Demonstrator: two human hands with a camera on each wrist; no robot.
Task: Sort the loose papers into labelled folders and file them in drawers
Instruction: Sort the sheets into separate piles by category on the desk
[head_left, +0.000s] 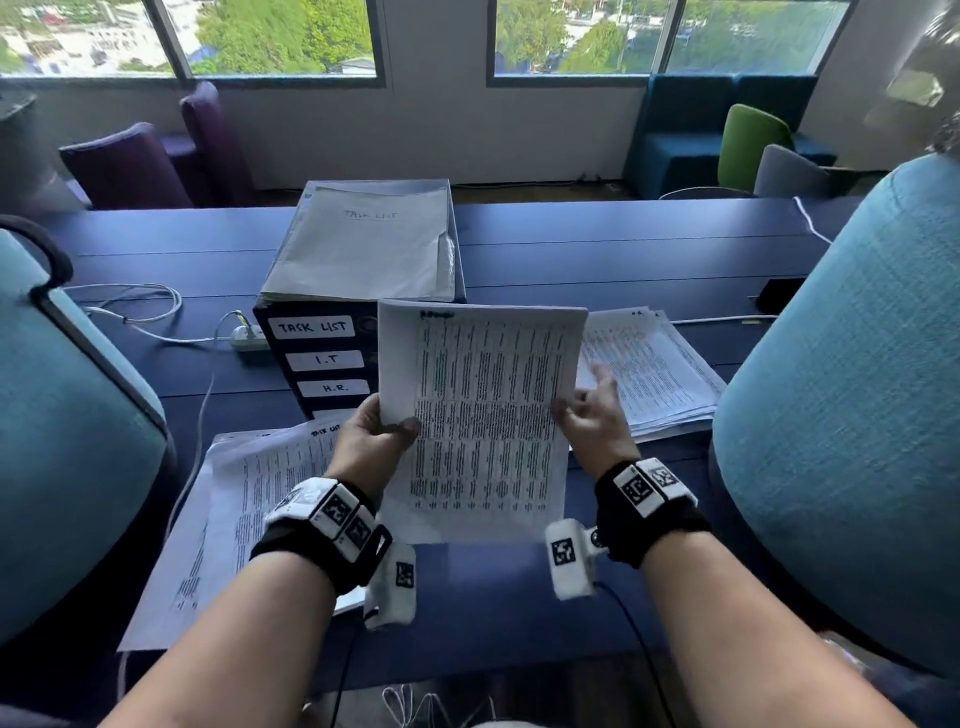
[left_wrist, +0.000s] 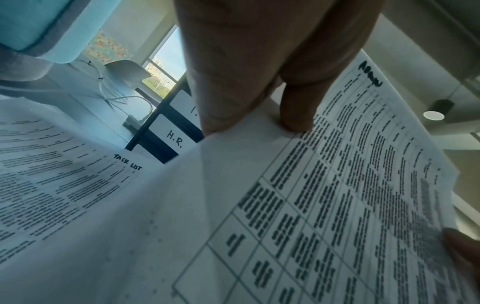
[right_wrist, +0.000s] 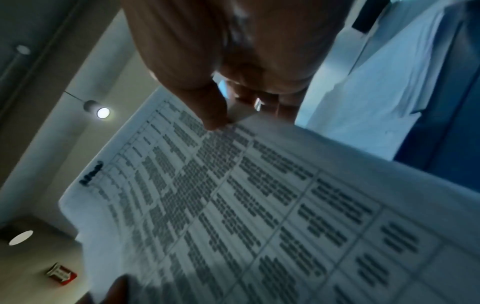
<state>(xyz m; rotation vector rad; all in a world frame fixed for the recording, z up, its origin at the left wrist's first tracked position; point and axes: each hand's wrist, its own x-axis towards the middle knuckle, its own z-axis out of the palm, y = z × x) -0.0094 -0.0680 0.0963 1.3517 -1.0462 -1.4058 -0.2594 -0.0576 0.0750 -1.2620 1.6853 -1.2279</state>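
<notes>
White printed sheet (head_left: 480, 410) held upright above blue table (head_left: 623, 249) | left hand (head_left: 371, 436) pinches its left edge; right hand (head_left: 592, 410) thumb-pinches its right edge | long axis vertical | labelled drawer unit (head_left: 322, 358) just behind-left, nearer left hand.

head above; wrists beside sheet (head_left: 483, 415)

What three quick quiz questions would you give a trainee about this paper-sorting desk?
1. True or false: both hands grip the raised white printed sheet.
2. Which label is topmost on the dark blue drawer unit: A) H.R. B) TASK LIST C) I.T
3. Fill in: the white folder lying on top of the unit reads ____.

Key: 1 true, left hand and right hand pinch its side edges; 2 B; 3 TASK LIST.
</notes>
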